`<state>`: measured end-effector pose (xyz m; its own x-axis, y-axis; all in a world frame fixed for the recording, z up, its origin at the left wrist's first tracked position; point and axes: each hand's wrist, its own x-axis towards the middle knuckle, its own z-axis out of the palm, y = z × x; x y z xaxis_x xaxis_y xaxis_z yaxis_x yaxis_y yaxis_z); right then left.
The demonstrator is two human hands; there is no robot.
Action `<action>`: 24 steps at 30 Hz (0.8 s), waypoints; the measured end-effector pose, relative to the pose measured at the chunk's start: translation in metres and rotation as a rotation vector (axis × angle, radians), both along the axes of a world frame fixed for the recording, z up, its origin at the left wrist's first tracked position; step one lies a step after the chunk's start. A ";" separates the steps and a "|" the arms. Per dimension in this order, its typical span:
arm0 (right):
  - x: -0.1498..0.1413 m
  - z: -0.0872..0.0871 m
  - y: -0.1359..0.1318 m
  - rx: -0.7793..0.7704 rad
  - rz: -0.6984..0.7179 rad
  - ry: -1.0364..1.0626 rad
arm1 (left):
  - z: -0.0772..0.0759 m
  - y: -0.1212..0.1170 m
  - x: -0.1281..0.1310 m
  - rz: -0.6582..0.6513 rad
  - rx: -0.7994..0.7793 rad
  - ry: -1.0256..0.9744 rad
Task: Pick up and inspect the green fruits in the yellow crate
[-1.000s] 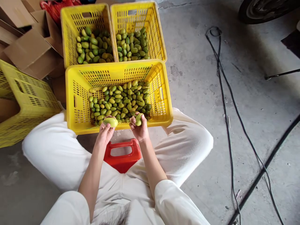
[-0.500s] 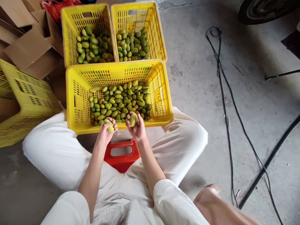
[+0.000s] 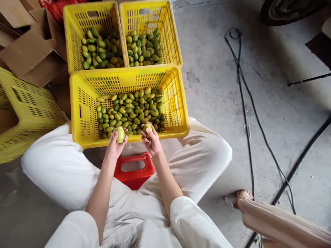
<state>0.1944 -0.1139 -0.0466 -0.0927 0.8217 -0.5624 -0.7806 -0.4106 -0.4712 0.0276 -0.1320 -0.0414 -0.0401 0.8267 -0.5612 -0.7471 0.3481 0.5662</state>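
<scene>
My left hand point(image 3: 115, 144) is closed round a pale green oval fruit point(image 3: 120, 134), held up at the near rim of a yellow crate point(image 3: 129, 81). Just to the right, my right hand point(image 3: 153, 142) grips another green fruit point(image 3: 147, 130) between thumb and fingers. The two hands are a short way apart. Inside the crate in front of me lies a heap of small green and yellowish oval fruits point(image 3: 131, 112). A red plastic stool point(image 3: 134, 176) shows below my wrists, between my legs.
Two more yellow crates point(image 3: 67, 38) of green fruit stand behind. At left are a tilted yellow crate point(image 3: 36, 100) and cardboard boxes point(image 3: 28, 51). Black cables point(image 3: 248, 127) cross the concrete floor at right. Another person's leg point(image 3: 279, 220) is at lower right, a wheel point(image 3: 289, 12) at upper right.
Both held fruits have been turned in my fingers; the left one now stands more upright. The other person's foot at lower right has moved right and forward.
</scene>
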 end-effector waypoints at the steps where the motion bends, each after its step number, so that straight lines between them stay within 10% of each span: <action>1: 0.001 0.000 0.000 0.003 -0.015 0.001 | -0.001 0.001 0.000 0.005 0.010 0.002; 24: -0.013 0.002 0.002 -0.038 0.017 0.046 | -0.006 0.000 -0.003 0.016 -0.041 0.068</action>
